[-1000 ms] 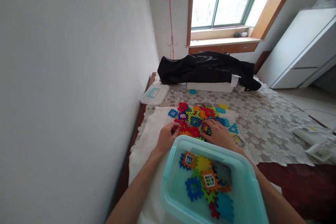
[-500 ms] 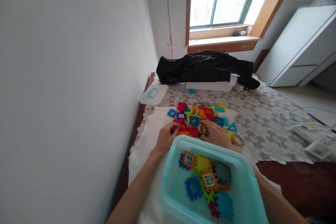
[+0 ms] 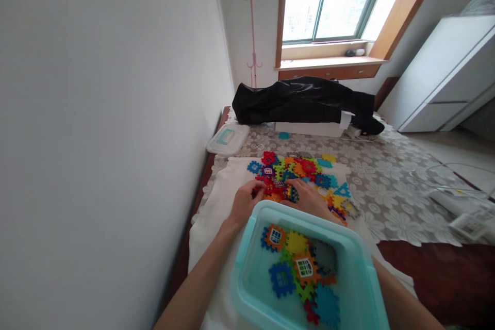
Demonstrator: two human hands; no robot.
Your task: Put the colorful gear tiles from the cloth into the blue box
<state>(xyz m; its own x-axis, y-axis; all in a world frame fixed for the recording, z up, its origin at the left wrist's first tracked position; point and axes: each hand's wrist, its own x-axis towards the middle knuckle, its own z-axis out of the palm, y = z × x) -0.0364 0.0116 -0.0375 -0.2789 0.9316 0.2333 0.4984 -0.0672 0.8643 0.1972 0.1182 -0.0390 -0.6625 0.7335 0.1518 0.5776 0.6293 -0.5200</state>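
Left hand [image 3: 244,203] curled at the pile of interlocking plastic tiles [image 3: 286,172], grip unclear. Right hand [image 3: 307,198] narrow, pinching a dark tile [image 3: 292,194]. Teal plastic tub [image 3: 297,220] at 6 o'clock.

Black glossy bundle [image 3: 301,102] on a white box [image 3: 305,129], lace tablecloth [image 3: 386,191] beneath, pink coat rack [image 3: 251,20] beside a bright window [image 3: 328,2], white cabinet [image 3: 444,77] to the right.

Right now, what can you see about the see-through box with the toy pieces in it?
The clear plastic box has a wide aqua rim and rounded corners, with no lid on. Inside lie flat toy tiles with notched edges, in a heap: blue, yellow, gray, red, and orange ones with white windows. It sits nearest the person, over a white cloth, its far rim close to the right hand.
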